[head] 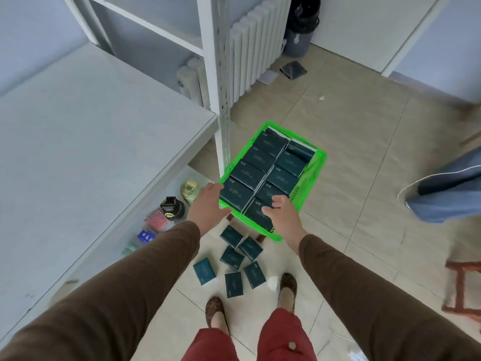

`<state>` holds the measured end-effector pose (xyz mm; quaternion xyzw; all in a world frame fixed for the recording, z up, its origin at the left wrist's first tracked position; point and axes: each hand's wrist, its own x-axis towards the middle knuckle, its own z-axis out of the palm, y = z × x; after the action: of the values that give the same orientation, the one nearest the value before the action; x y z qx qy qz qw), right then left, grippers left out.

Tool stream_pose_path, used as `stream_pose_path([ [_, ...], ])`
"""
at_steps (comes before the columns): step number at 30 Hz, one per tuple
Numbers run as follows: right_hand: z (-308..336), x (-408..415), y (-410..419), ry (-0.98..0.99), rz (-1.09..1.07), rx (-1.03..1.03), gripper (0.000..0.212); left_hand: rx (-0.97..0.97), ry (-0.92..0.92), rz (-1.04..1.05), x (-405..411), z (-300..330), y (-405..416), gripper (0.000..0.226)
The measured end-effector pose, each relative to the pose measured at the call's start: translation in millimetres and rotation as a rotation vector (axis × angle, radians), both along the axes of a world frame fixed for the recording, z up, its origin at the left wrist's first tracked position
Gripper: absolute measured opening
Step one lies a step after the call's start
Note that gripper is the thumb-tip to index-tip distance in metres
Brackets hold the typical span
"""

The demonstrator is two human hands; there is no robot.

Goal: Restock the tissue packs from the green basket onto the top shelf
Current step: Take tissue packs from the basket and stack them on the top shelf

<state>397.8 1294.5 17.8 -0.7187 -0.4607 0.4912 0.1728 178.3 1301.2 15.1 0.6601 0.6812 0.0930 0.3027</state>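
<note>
Two hands meet the green basket at its near end: the left hand curls around the near-left corner of the rim, while the right hand rests on the nearest tissue pack, fingers loosely spread; whether that grip has closed on anything, I cannot tell. Dark tissue packs fill the basket in two rows. More loose packs lie scattered on the floor between basket and feet. To the left stands the white shelf, bare on top. Picking seems to be starting; next, a firm grasp on a pack and a lift leftward.
</note>
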Motion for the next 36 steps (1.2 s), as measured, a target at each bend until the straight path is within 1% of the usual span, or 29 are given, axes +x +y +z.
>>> stream_pose_path([
  [2, -22.7, 4.3, 31.2, 0.093, -0.058, -0.089, 0.056, -0.069, 0.03, 0.047, 9.3, -17.7, 21.6, 0.075],
  [7, -82.8, 6.7, 101.6, 0.202, -0.116, -0.307, 0.064, -0.221, 0.123, 0.179, 27.7, -66.5, 70.6, 0.089],
  [10, -115.8, 3.3, 134.8, 0.235, -0.136, -0.41, 0.069, -0.303, 0.145, 0.251, 38.7, -99.8, 93.0, 0.098],
  [12, -134.1, -0.8, 152.0, 0.242, -0.145, -0.468, 0.07, -0.338, 0.2, 0.26, 47.8, -119.5, 104.2, 0.102],
  [15, -159.4, -8.1, 167.2, 0.276, -0.167, -0.548, 0.068, -0.331, 0.314, 0.281, 60.8, -142.6, 111.1, 0.109],
  [17, -172.7, -12.2, 170.7, 0.298, -0.187, -0.58, 0.072, -0.307, 0.353, 0.302, 69.1, -152.6, 109.2, 0.116],
  [19, -184.8, -14.8, 171.2, 0.299, -0.215, -0.597, 0.072, -0.276, 0.398, 0.289, 76.6, -158.9, 105.9, 0.114],
  [21, -189.7, -14.5, 173.7, 0.326, -0.251, -0.596, 0.063, -0.269, 0.438, 0.269, 81.7, -159.6, 105.9, 0.108],
  [23, -189.2, -13.1, 179.7, 0.359, -0.255, -0.616, 0.056, -0.275, 0.409, 0.302, 83.3, -156.7, 107.2, 0.103],
  [25, -182.8, -12.0, 185.8, 0.373, -0.244, -0.676, 0.056, -0.287, 0.303, 0.403, 81.0, -148.9, 107.5, 0.098],
  [27, -173.0, -10.4, 192.6, 0.367, -0.248, -0.696, 0.038, -0.333, 0.179, 0.502, 75.5, -139.8, 103.6, 0.088],
  [29, -160.1, -12.3, 195.4, 0.349, -0.248, -0.682, 0.034, -0.369, 0.102, 0.554, 66.4, -131.2, 92.9, 0.079],
  [30, -154.3, -13.7, 193.6, 0.348, -0.237, -0.666, 0.036, -0.374, 0.07, 0.581, 61.0, -126.6, 84.9, 0.076],
  [32, -136.8, -18.5, 181.6, 0.373, -0.231, -0.603, 0.048, -0.351, 0.007, 0.623, 49.7, -111.6, 64.2, 0.072],
  [33, -129.9, -21.1, 173.1, 0.388, -0.232, -0.569, 0.05, -0.332, -0.024, 0.644, 43.6, -102.8, 51.8, 0.071],
  [34, -120.6, -23.8, 163.1, 0.395, -0.235, -0.529, 0.047, -0.308, -0.053, 0.671, 36.6, -93.2, 37.5, 0.07],
  [36, -99.5, -30.2, 135.6, 0.423, -0.216, -0.45, 0.035, -0.267, -0.101, 0.735, 21.6, -70.7, 2.3, 0.068],
])
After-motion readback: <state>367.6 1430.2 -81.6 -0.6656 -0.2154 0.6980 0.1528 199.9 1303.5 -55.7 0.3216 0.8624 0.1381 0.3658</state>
